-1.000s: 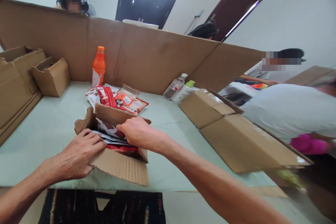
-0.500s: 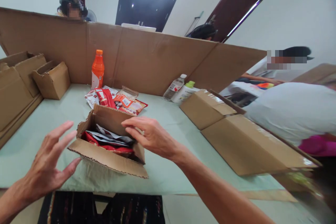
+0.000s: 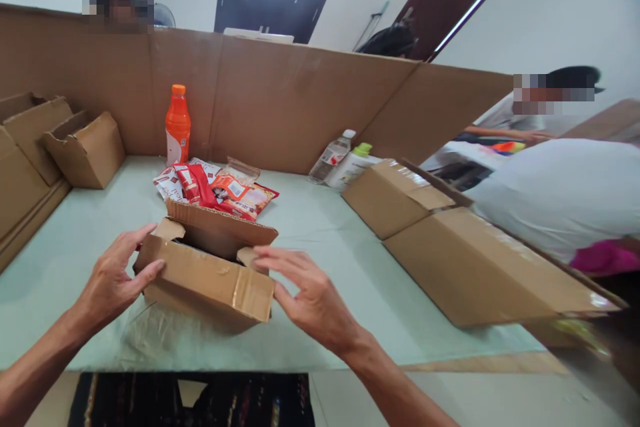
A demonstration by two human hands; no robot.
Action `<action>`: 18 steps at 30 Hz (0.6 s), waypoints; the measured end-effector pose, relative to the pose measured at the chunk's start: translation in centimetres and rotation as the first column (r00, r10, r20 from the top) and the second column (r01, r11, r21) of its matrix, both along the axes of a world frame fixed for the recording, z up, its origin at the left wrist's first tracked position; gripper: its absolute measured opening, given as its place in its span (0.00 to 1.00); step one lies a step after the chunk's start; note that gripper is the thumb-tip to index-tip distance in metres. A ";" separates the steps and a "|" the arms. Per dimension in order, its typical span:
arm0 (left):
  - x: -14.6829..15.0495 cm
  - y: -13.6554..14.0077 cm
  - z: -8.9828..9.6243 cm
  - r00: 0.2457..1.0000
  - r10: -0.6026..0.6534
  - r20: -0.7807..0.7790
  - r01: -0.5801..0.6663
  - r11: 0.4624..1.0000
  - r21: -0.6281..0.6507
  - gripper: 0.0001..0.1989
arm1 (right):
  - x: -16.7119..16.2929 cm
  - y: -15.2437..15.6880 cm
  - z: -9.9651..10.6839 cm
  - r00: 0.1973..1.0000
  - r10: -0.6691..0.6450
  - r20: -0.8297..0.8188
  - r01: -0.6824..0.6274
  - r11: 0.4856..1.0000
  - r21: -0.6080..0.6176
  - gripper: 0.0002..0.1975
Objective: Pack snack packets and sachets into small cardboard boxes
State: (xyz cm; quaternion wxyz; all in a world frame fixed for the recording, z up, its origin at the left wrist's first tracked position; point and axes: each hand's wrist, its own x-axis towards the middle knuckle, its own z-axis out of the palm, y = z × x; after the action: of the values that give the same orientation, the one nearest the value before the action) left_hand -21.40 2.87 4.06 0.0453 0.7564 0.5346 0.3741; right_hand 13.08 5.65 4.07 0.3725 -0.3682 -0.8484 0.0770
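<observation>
Brown cardboard box [image 3: 195,277] sits on the pale green bench [image 3: 320,213] between both hands, far flap raised. The left hand [image 3: 117,267] is clamped on its left end, thumb on the near panel; the right hand [image 3: 310,290] has thumb and fingers apart, fingertips on the small right flap. Red and white packets [image 3: 200,185] lie just beyond the hands, then an orange bottle [image 3: 178,125] stands behind them.

Bare left forearm [image 3: 43,353] at eight o'clock, right forearm [image 3: 393,377] at five. The left hand [image 3: 114,268] points toward two o'clock, thumb and index finger apart; the right hand [image 3: 316,290] extends its fingers toward ten.
</observation>
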 end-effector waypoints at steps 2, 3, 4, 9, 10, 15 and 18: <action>0.6 0.1 0.1 1.000 0.002 -0.011 -0.002 1.000 0.022 0.23 | 0.2 0.8 0.8 0.986 -0.129 -0.106 0.134 0.990 0.044 0.17; 0.8 0.1 0.0 1.000 0.001 -0.013 -0.001 1.000 0.029 0.21 | 0.2 1.1 1.2 0.975 -0.170 -0.145 0.179 0.983 0.048 0.19; 0.9 0.0 -0.1 1.000 0.002 -0.018 -0.001 0.999 0.034 0.20 | 0.2 1.3 1.4 0.972 -0.178 -0.154 0.186 0.982 0.038 0.22; 0.5 0.0 -1.3 0.999 -0.041 -0.031 0.040 0.999 -0.015 0.17 | -0.4 -0.2 -0.6 0.975 0.177 0.135 -0.172 0.984 -0.047 0.31; 0.4 0.1 -1.6 0.997 -0.065 -0.030 0.064 0.997 -0.033 0.17 | -0.4 -0.6 -1.2 0.955 0.228 0.193 -0.224 0.974 -0.041 0.33; -0.5 0.9 -2.5 0.993 -0.121 -0.002 0.121 0.989 -0.080 0.17 | 0.2 -0.7 -1.6 0.914 0.218 0.343 -0.216 0.975 -0.043 0.37; -0.9 1.0 -2.6 0.993 -0.120 0.015 0.121 0.990 -0.068 0.16 | -0.6 0.6 -0.2 0.892 0.233 0.388 -0.206 0.972 -0.109 0.38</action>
State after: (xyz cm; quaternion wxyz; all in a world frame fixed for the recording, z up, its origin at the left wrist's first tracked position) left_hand -22.34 3.90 1.47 0.0968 0.7834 0.5002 0.3560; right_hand 12.50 6.27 3.90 0.1688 -0.2899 -0.9395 0.0695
